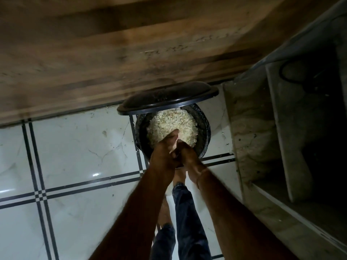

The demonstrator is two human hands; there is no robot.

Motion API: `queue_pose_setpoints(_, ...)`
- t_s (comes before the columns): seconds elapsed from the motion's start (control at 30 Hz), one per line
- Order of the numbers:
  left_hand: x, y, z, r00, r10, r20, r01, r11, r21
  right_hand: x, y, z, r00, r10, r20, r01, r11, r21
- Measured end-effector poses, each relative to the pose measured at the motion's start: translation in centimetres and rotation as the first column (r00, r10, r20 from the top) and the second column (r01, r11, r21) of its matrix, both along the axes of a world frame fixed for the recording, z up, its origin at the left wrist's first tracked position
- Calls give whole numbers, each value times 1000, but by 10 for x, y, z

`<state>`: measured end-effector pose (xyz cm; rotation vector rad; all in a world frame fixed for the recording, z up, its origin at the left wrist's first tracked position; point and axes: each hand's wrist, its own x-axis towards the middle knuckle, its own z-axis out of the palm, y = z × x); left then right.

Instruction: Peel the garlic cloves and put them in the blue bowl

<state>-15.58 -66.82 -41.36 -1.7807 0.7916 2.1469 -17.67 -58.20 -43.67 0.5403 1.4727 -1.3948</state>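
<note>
Left hand (164, 157), right hand (190, 156) touching, one bin (204, 128), one lid (167, 98)

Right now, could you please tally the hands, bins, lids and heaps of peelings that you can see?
Hands: 2, left hand and right hand
Black bin: 1
Raised lid: 1
Heap of pale peelings in the bin: 1
Total: 5
</note>
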Motion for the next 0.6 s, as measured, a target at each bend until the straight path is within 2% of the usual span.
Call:
queue_pose_setpoints(0.07,8,12,13,977,-205,60,213,963,-168,-8,-1,24,995,24,101,-26,1000,15)
queue_pose_setpoints(0.1,11,17,16,953,-289,87,302,923,-237,-8,-7,35,991,-15,133,8,998,55)
queue_pose_setpoints(0.17,18,15,21,913,-390,122,408,861,-303,4,-1,63,988,-98,123,99,995,-1)
queue_pose_setpoints(0.27,21,6,77,831,-530,169,550,737,-392,20,21,104,989,-144,-33,143,989,-41)
queue_pose_setpoints(0.33,29,8,121,766,-606,213,614,593,-520,28,36,135,977,-96,-189,107,993,50)
queue_pose_setpoints(0.43,43,26,189,664,-723,190,664,453,-595,44,58,177,941,48,-335,6,987,158)
queue_pose_setpoints(0.53,65,48,276,533,-829,171,667,288,-687,65,86,258,853,155,-498,-42,972,230)
queue_pose_setpoints(0.6,79,64,321,502,-847,175,619,210,-757,79,104,304,785,189,-590,-16,959,285)
